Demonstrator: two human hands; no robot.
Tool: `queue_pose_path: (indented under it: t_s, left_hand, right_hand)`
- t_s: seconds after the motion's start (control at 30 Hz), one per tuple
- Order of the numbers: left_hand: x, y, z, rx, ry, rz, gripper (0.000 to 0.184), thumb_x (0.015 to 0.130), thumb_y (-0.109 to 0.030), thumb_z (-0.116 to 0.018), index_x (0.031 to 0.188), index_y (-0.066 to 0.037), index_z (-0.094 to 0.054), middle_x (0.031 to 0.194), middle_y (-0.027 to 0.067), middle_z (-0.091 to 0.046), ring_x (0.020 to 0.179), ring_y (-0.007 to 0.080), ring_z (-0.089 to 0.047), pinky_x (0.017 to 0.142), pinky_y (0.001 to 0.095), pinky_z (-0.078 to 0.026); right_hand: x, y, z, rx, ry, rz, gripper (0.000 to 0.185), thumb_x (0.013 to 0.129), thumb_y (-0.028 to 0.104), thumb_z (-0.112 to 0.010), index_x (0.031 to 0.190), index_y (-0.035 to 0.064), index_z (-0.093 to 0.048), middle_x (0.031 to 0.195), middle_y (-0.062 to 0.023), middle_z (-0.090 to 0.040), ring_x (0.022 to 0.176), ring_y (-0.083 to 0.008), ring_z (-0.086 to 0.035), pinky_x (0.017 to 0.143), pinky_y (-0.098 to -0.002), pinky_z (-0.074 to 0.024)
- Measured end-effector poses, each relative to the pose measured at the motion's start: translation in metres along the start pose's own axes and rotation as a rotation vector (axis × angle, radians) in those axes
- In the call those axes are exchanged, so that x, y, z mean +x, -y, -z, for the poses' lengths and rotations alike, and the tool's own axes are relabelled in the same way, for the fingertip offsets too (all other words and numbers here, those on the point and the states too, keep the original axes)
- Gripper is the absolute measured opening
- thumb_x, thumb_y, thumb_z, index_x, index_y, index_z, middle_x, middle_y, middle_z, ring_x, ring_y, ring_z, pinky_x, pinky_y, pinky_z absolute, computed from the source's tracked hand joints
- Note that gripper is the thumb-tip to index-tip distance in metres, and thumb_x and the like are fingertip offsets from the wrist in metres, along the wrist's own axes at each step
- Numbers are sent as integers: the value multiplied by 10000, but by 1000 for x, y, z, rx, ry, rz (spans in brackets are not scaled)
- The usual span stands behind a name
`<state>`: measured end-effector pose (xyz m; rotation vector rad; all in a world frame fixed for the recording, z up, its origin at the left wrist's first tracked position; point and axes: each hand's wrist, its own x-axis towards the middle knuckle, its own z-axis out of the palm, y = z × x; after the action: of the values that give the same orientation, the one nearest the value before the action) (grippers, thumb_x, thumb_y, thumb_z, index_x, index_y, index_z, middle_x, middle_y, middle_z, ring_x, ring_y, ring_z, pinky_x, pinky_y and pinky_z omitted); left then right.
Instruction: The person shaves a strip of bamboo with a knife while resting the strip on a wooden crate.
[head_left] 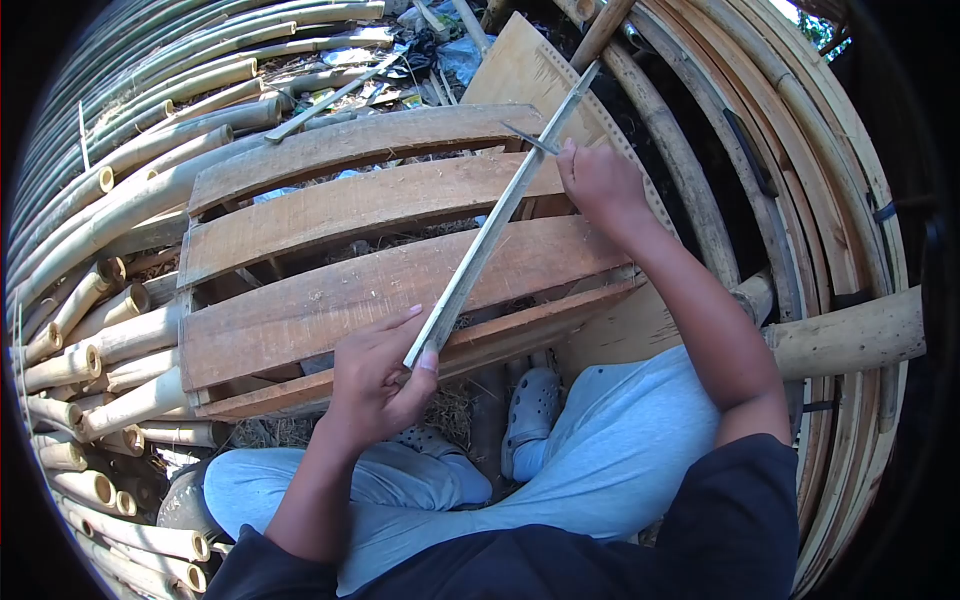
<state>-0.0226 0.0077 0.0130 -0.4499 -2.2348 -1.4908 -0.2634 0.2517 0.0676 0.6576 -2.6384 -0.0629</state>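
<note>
A long, pale split bamboo strip (484, 232) slants up and away over the slatted wooden bench. Its near end lies in my left hand (378, 378), between the thumb and fingers, with the index finger stretched out. My right hand (606, 188) is closed around a knife, whose handle is hidden in the fist. The thin, dark knife blade (522, 134) crosses the strip near its far part and appears to touch it. Beneath both hands is the wooden bench (330, 310), made of several brown planks with gaps between them.
Stacked bamboo poles (190, 150) fill the left side. Another split bamboo piece (335, 97) lies beyond the bench. Long wooden and bamboo lengths (800, 190) run along the right, near a thick bamboo pole (850, 335). Behind the strip leans a plywood board (515, 65). Grey clogs (531, 408) show below.
</note>
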Motion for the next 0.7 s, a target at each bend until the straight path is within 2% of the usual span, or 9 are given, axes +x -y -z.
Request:
queue_pose_path:
  t_s: [0.13, 0.17, 0.23, 0.33, 0.43, 0.53, 0.57, 0.63, 0.7]
  left_hand:
    - [-1, 4, -1, 3, -28, 4, 358, 821, -44, -621, 1153, 83, -664, 815, 207, -690, 864, 404, -719, 967, 459, -547]
    - [-1, 2, -1, 3, -20, -4, 352, 823, -44, -622, 1148, 84, -665, 826, 218, -693, 880, 409, -718, 955, 456, -549]
    - [0, 0, 1, -1, 4, 2, 346, 825, -44, -623, 1144, 84, -668, 838, 222, -696, 910, 414, -718, 937, 451, -552]
    - [-1, 1, 2, -27, -4, 29, 335, 829, -44, -623, 1134, 86, -670, 828, 216, -691, 909, 418, -718, 928, 453, -555]
    - [-2, 1, -1, -49, -42, 60, 323, 835, -44, -619, 1124, 90, -667, 781, 198, -671, 842, 412, -716, 944, 464, -555]
    - [2, 2, 0, -38, -38, 28, 313, 842, -43, -614, 1120, 93, -666, 741, 186, -653, 784, 403, -711, 951, 468, -556]
    - [1, 1, 0, -36, -33, -1, 310, 845, -43, -613, 1118, 93, -666, 725, 182, -646, 764, 398, -708, 950, 468, -557]
    - [2, 0, 0, -34, -17, 9, 312, 843, -40, -611, 1120, 91, -667, 720, 179, -644, 765, 397, -709, 948, 467, -558]
    - [2, -1, 1, -29, -2, 17, 314, 842, -37, -610, 1123, 89, -668, 714, 176, -643, 766, 396, -710, 946, 466, -558]
  right_hand:
    - [-14, 27, 18, 241, 86, 395, 552, 1030, 319, -397, 656, 28, -680, 617, -234, -628, 594, -427, -651, 601, -507, -552]
    - [-10, 16, 10, 246, 95, 392, 552, 1030, 319, -397, 656, 28, -680, 617, -234, -628, 594, -427, -651, 601, -507, -552]
    - [8, -14, -14, 178, 51, -116, 559, 1026, 317, -397, 645, 13, -672, 603, -241, -616, 605, -437, -648, 616, -528, -548]
    - [-1, 13, 2, 223, 66, -49, 569, 1024, 313, -396, 633, 0, -666, 584, -239, -606, 613, -436, -656, 612, -539, -546]
    - [-42, 85, 32, 389, 127, 193, 545, 1011, 289, -424, 601, 14, -656, 537, -214, -592, 527, -406, -640, 568, -504, -552]
    - [-53, 91, 42, 360, 29, 378, 540, 999, 281, -444, 562, 33, -641, 506, -196, -579, 469, -371, -623, 516, -469, -549]
    - [-47, 79, 32, 367, 39, 372, 540, 999, 281, -444, 562, 33, -641, 506, -196, -579, 469, -371, -623, 516, -469, -549]
    - [-19, 44, 8, 159, 19, 44, 519, 987, 278, -464, 560, 41, -640, 500, -186, -578, 460, -343, -627, 482, -454, -543]
    - [-26, 56, 17, 180, 26, 48, 512, 983, 278, -472, 563, 37, -637, 493, -183, -573, 462, -339, -629, 460, -461, -533]
